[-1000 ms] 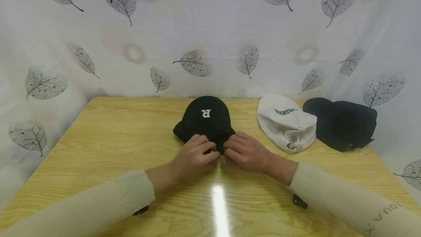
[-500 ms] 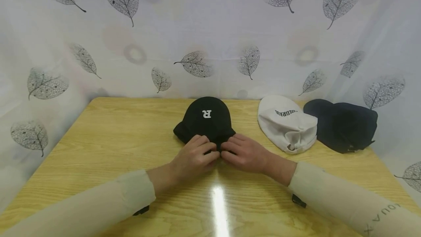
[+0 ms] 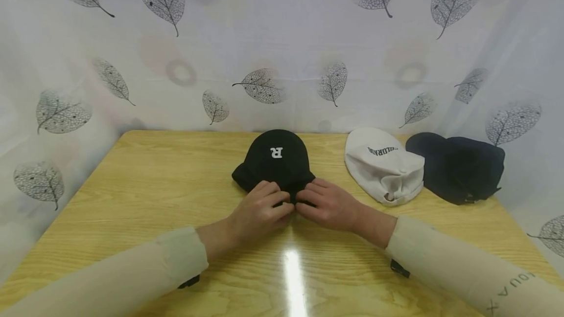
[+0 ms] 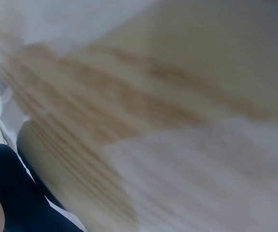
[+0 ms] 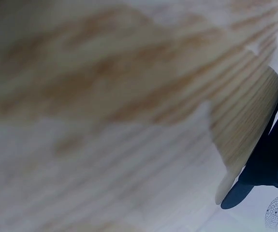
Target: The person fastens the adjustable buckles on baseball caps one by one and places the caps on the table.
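Note:
A black baseball cap [image 3: 277, 160] with a white letter R on its front panel lies at the middle of the table. My left hand [image 3: 260, 208] pinches the cap's near edge, fingers bent. From the other side my right hand [image 3: 331, 205] pinches the same edge, and the fingertips of both hands nearly meet. The part of the cap between the fingers is mostly covered. Dark cloth of the cap [image 4: 15, 193] fills the lower left corner of the left wrist view. In the right wrist view the cap [image 5: 269, 157] appears at the right edge.
A pale cap [image 3: 383, 165] with dark lettering lies right of my right hand. Beside it, a dark navy cap [image 3: 462, 168] lies near the right side of the wood-grain table [image 3: 145, 185]. A leaf-print curtain [image 3: 291, 28] hangs behind the table.
My right hand has shifted slightly left, closer to the left hand along the cap's near edge. The left hand and the other caps keep their places.

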The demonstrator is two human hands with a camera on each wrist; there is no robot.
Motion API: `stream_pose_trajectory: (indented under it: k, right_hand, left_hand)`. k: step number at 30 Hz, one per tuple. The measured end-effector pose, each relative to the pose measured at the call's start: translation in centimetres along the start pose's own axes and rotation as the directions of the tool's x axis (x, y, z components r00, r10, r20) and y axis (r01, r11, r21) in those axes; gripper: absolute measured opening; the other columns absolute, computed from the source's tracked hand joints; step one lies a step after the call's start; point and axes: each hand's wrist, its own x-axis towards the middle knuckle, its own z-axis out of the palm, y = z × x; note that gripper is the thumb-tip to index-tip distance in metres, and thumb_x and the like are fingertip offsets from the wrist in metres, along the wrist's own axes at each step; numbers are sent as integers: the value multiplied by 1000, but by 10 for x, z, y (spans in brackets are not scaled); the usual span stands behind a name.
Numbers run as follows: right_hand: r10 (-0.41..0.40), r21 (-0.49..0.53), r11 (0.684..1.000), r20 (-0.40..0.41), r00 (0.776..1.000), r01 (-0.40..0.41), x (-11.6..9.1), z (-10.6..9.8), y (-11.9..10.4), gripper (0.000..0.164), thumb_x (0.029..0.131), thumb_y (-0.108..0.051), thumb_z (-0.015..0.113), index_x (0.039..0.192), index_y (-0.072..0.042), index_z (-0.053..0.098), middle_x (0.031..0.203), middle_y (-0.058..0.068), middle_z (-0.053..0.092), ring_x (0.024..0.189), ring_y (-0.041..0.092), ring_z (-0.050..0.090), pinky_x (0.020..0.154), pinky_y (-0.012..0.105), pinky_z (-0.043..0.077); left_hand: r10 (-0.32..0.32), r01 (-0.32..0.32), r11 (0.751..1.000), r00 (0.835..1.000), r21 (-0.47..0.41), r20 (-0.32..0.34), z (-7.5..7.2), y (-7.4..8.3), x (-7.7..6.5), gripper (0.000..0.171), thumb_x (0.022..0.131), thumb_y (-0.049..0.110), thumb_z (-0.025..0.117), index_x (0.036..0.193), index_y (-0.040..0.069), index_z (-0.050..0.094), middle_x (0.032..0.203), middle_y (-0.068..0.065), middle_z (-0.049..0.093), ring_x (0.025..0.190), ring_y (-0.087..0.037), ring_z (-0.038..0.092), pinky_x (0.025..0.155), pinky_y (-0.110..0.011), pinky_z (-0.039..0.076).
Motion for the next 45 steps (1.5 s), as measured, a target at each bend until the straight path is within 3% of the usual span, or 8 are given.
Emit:
stream_pose_trajectory:
  k: [5,13,27,40,45]
  right_hand:
    - [-10,-8,1000,-4,1000,10,2,0,1,7,96,-13,64,92,-7,67,94,5,66,79,20,58,73,32,48]
    - [-14,-21,1000,1,1000,14,1,-2,0,8,96,-12,63,90,-8,67,93,5,66,78,20,58,73,34,47]
    - [-7,-31,999,-29,1000,6,-2,-3,3,10,95,-8,61,86,-8,66,90,5,66,74,20,57,68,34,44]
    - [-49,-45,998,-79,996,46,-7,-7,5,15,98,-8,58,86,-7,68,89,6,68,73,20,60,67,34,45]
    - [-59,-45,997,-96,994,55,-6,-10,6,18,98,-9,58,84,-7,68,88,6,70,73,19,62,66,34,46]
  left_hand:
    - [7,-8,999,1000,36,9,-1,0,0,12,80,18,83,89,15,77,87,2,71,77,-15,52,76,-28,44]
    - [-4,3,996,1000,92,11,-3,0,0,8,81,20,81,87,18,77,86,3,72,75,-15,52,73,-29,42]
    - [-23,23,991,1000,134,4,-4,-1,-2,4,81,18,79,81,20,76,82,5,71,71,-15,51,69,-30,39]
    - [-16,17,988,1000,150,-4,-3,-1,-3,3,83,20,79,84,21,76,83,5,71,71,-16,50,69,-30,38]
    - [-21,24,989,1000,145,-21,-3,-2,-4,4,86,17,73,89,19,75,85,5,72,72,-16,51,69,-30,38]
